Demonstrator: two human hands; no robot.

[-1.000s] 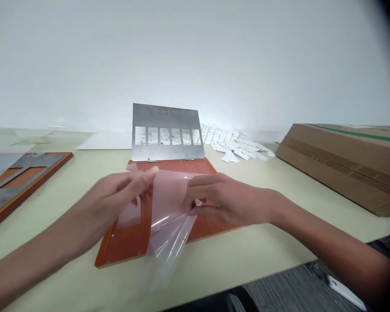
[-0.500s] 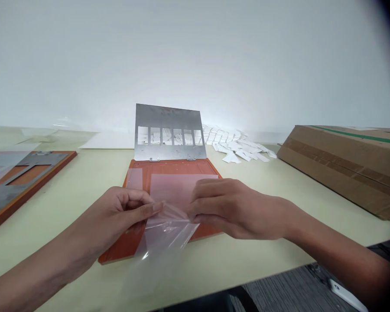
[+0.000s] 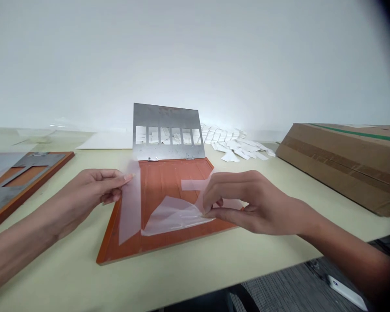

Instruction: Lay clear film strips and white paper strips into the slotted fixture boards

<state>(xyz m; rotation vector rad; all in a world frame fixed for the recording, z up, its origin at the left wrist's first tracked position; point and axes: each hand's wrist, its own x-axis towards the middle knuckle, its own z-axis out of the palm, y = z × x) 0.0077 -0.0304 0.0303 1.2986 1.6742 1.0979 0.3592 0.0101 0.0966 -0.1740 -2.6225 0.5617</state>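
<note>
My left hand (image 3: 100, 186) pinches a narrow, frosted plastic film strip (image 3: 130, 212) between thumb and fingertips, above the left edge of an orange board (image 3: 162, 182). Over the right part of that board, my right hand (image 3: 256, 201) is closed on a crumpled clear plastic film (image 3: 172, 214). A pale film piece (image 3: 193, 185) shows beside the right fingers; whether it belongs to the same film, I cannot tell. At the board's far edge a hinged metal plate (image 3: 165, 115) with a row of rectangular windows stands raised.
White paper pieces (image 3: 238, 147) lie heaped behind the board. To the right sits a large cardboard box (image 3: 341, 169). On the left are another orange-edged board (image 3: 56, 167) with a metal plate and a white sheet (image 3: 105, 141). The table's front edge runs below.
My hands have drawn apart. The left moved left and up with the strip, and the right shifted right with the clear film. More of the orange board's surface shows between them.
</note>
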